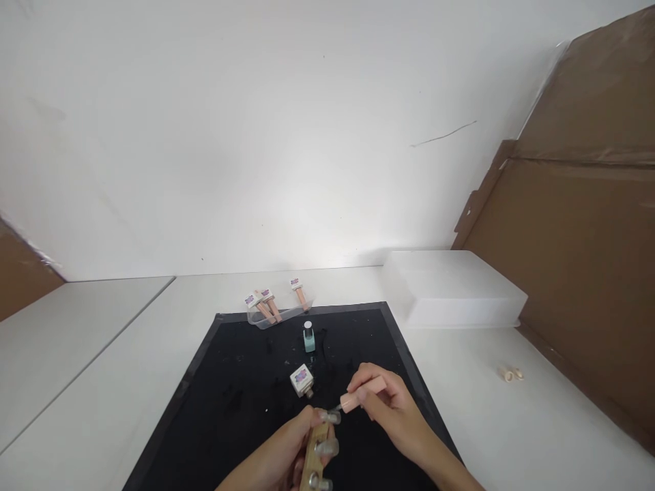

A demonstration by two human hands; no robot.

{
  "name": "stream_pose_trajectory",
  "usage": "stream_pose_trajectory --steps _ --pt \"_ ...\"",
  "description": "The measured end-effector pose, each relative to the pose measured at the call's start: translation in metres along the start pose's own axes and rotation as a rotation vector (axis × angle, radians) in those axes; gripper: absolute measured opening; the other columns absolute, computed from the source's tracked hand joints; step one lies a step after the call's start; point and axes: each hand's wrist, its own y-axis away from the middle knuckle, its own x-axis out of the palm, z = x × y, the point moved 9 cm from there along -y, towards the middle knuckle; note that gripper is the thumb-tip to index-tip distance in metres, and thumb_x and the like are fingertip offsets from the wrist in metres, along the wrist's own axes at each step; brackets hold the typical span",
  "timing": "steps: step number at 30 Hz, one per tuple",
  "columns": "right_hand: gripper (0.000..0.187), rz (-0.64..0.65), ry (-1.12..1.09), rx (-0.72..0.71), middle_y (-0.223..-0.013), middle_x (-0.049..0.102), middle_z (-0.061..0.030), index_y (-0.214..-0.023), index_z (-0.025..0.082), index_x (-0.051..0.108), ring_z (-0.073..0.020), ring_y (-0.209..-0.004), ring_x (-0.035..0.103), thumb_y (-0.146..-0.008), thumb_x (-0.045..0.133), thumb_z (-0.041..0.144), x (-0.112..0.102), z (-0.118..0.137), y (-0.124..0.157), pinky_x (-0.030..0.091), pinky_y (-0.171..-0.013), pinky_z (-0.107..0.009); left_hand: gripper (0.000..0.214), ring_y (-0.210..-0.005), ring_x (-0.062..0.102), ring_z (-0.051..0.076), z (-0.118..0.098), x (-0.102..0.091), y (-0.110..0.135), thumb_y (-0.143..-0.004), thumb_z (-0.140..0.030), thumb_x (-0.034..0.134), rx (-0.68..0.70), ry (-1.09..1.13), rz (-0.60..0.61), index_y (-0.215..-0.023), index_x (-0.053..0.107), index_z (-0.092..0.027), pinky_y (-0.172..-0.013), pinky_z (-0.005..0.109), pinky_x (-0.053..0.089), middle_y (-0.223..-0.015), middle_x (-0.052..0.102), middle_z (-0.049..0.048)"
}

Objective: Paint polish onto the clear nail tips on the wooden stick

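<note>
My left hand is closed around a wooden nail-tip stand that carries several clear false nail tips. Between the fingers of my right hand is a nail polish brush with a long pink cap handle. Its bristle end meets, or nearly meets, the uppermost nail tip, beside my left thumb. A square polish bottle with a floral label lies uncapped on the black mat, its neck pointing towards me. Behind it stands a small teal polish bottle with a dark and white top.
At the mat's far edge, a clear plastic tray holds several pink-capped polish bottles. To the right, a translucent white box sits against the wall. Small beige rings lie on the white table, near a cardboard panel.
</note>
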Motion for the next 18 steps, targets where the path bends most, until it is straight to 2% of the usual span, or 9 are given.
stream_pose_trajectory --steps 5,10,15,18 --pt "0.025 -0.095 -0.060 0.054 -0.055 0.052 0.0022 -0.062 0.017 0.056 -0.0098 -0.046 0.039 -0.081 0.056 0.033 -0.009 -0.008 0.000 0.029 -0.046 -0.023 0.046 -0.030 0.020 0.004 -0.001 0.002 0.002 -0.063 -0.063 0.033 -0.004 0.001 0.020 -0.051 0.045 -0.020 -0.032 0.019 0.008 -0.037 0.024 -0.0089" --pt "0.021 -0.017 -0.020 -0.039 -0.067 0.054 0.0002 -0.075 0.017 0.063 -0.0094 -0.049 0.040 -0.083 0.056 0.035 -0.004 0.000 0.000 0.031 -0.047 -0.023 0.046 -0.030 0.019 0.004 -0.001 0.001 0.002 -0.067 -0.060 0.030 -0.004 -0.009 0.013 -0.051 0.045 -0.020 -0.031 0.019 0.009 -0.037 0.022 -0.0092" --pt "0.027 -0.079 -0.051 -0.035 -0.061 0.051 0.0020 -0.065 0.018 0.059 -0.0090 -0.047 0.040 -0.085 0.054 0.035 -0.010 -0.001 0.000 0.030 -0.046 -0.022 0.045 -0.030 0.020 0.004 0.000 -0.003 0.003 -0.067 -0.059 0.028 -0.029 -0.012 -0.017 -0.051 0.045 -0.020 -0.031 0.019 0.008 -0.037 0.024 -0.0083" --pt "0.022 -0.054 -0.024 -0.100 -0.065 0.052 0.0012 -0.072 0.019 0.062 -0.0102 -0.051 0.043 -0.085 0.054 0.035 -0.008 0.005 0.001 0.033 -0.049 -0.023 0.044 -0.030 0.018 0.004 -0.001 -0.002 0.002 -0.066 -0.059 0.031 -0.023 -0.005 -0.005 -0.050 0.044 -0.020 -0.031 0.019 0.006 -0.038 0.022 -0.0090"
